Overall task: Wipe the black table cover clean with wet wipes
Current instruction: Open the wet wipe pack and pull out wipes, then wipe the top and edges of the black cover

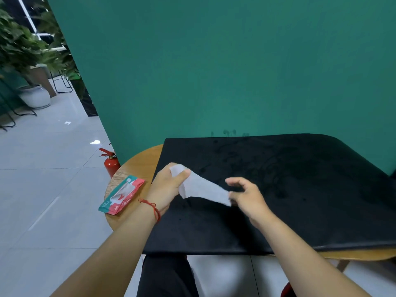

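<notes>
L hand point(169, 185) grip clamped the wet wipe point(201, 187) at 9 o'clock, R hand point(246, 194) grip pinched its 3 o'clock end, over the black table cover point(300, 200); prob best to open it flat, then press w/ overlapping strokes

Right hand point(248, 196) motion-blurred, fingers smeared; it pinches the right corner of the wet wipe point(203, 188), which fingers cannot be told. Wipe's left end hidden inside the left hand point(167, 189) grip. Both forearms cut off by the bottom edge. Black table cover point(300, 189) cut off at the right edge; dark marks on it, stains or pattern, can't tell. Table point(137, 166) mostly hidden under the cover, only the left part and near rim show. Wipes pack point(122, 194) print too small to read. Fire extinguisher point(111, 165) base hidden behind the table. Plant point(19, 46) far left cut off. Red thing point(286, 291) at bottom edge, cut off, unidentifiable.
</notes>
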`<state>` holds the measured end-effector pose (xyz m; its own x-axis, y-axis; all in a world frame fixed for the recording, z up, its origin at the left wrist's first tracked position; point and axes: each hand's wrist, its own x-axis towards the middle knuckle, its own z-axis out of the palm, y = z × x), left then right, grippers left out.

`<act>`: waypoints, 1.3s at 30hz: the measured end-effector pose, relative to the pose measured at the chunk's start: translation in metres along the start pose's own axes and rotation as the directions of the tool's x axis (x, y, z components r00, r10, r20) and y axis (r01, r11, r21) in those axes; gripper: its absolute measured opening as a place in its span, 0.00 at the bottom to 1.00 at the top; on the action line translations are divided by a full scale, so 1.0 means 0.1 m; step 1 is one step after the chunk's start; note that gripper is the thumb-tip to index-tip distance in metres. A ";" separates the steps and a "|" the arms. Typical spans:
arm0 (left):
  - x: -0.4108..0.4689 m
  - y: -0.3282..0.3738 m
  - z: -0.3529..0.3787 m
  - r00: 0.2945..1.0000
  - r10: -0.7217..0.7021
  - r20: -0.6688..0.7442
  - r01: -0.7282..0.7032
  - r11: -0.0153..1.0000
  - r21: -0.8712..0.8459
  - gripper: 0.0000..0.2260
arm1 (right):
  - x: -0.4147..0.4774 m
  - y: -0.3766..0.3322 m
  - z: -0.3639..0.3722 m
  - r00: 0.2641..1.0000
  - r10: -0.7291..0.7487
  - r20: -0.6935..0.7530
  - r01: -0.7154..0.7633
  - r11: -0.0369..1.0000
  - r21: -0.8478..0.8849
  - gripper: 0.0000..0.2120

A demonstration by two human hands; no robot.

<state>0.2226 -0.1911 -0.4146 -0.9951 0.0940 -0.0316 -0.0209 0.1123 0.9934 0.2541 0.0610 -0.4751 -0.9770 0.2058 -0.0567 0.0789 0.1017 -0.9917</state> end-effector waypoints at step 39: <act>1.51 -1.01 -0.68 0.952 -0.013 -0.305 0.221 0.719 0.659 0.19 | 1.79 0.13 1.06 0.984 0.047 0.172 0.053 0.845 -0.532 0.10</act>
<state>0.0680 -0.2557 -0.5125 -0.9769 -0.2134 -0.0095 -0.1707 0.7531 0.6354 0.0586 -0.0044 -0.5101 -0.9917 0.0396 -0.1225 0.1209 0.6142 -0.7798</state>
